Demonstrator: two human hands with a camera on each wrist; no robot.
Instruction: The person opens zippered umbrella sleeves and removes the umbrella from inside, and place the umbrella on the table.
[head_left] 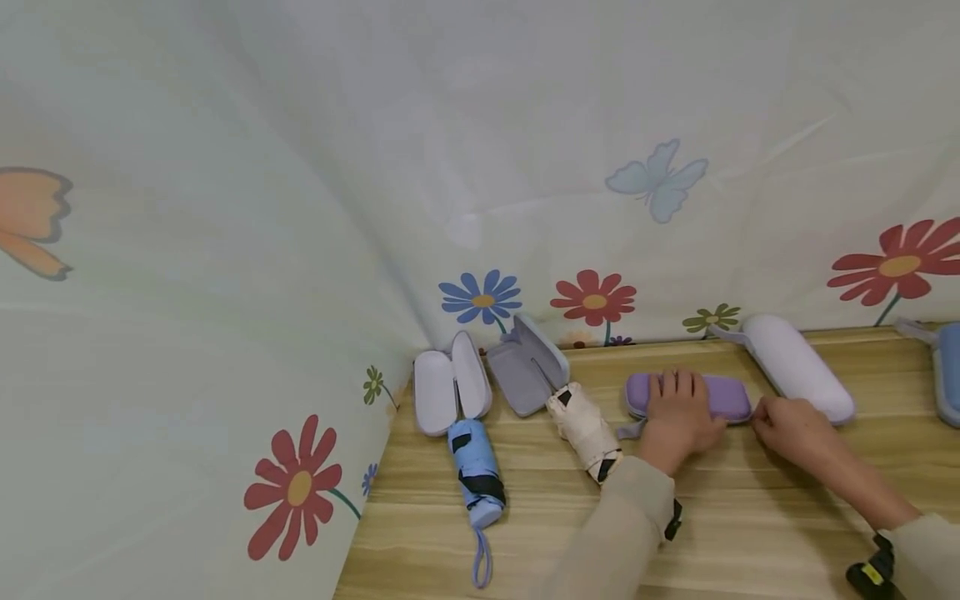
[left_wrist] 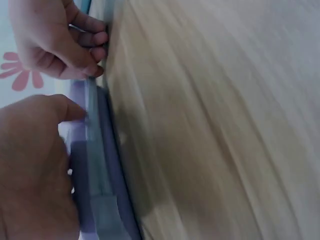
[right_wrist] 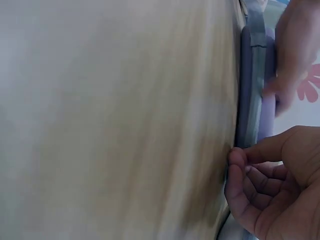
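Note:
A closed purple zip case (head_left: 727,398) lies lengthwise on the wood-grain table, a grey strap at its left end. My left hand (head_left: 677,421) holds it down, fingers over its top and thumb against the near side. At the case's right end, my right hand (head_left: 798,432) pinches the zipper end between thumb and forefinger; the pull itself is hidden by the fingertips. The grey zipper band (left_wrist: 95,140) runs along the near side in the left wrist view. Left of my left forearm lies a folded beige umbrella (head_left: 585,427).
An open grey case (head_left: 517,379) touches the beige umbrella's top. Further left, an open pale lilac case (head_left: 435,392) stands behind a folded blue umbrella (head_left: 476,467). A closed white case (head_left: 798,367) and a blue case (head_left: 951,371) lie right. A flowered sheet (head_left: 525,167) hangs behind.

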